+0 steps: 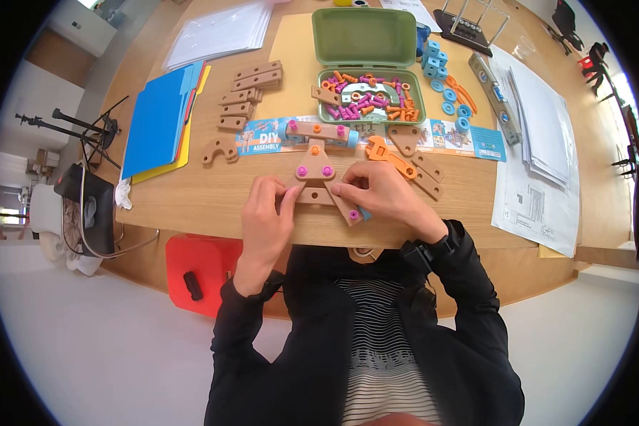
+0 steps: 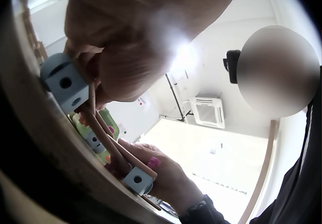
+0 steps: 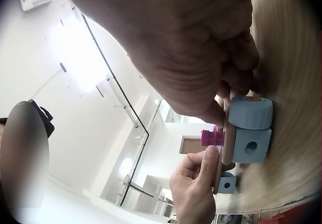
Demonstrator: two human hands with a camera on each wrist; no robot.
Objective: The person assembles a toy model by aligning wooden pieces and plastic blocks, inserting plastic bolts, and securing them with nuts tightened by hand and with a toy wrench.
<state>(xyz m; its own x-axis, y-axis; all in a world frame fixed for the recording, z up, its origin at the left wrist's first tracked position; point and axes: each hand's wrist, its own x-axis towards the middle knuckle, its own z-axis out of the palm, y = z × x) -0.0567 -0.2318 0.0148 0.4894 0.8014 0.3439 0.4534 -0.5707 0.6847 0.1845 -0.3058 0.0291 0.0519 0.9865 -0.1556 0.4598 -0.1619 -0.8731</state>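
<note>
A brown toy assembly of strips around a triangular plate (image 1: 315, 162), joined by pink bolts, lies near the table's front edge. My left hand (image 1: 266, 213) pinches its left slanted strip. With thumb and fingers, my right hand (image 1: 383, 195) grips the right slanted strip (image 1: 343, 204), above the pink bolt (image 1: 353, 214) at its lower end. A crossbar (image 1: 314, 196) spans between the two strips. Light-blue blocks (image 2: 138, 180) sit under the strip ends, one also close below the right hand as a blue block (image 3: 251, 146). The assembly's far end carries a crosswise strip (image 1: 318, 130) over blue pieces.
Behind the assembly stands an open green box (image 1: 366, 39) of bolts and nuts. An orange wrench (image 1: 390, 156) and loose strips (image 1: 427, 176) lie right of it, more strips (image 1: 238, 106) left. Blue folders (image 1: 163, 117) and papers (image 1: 539, 135) flank the work area.
</note>
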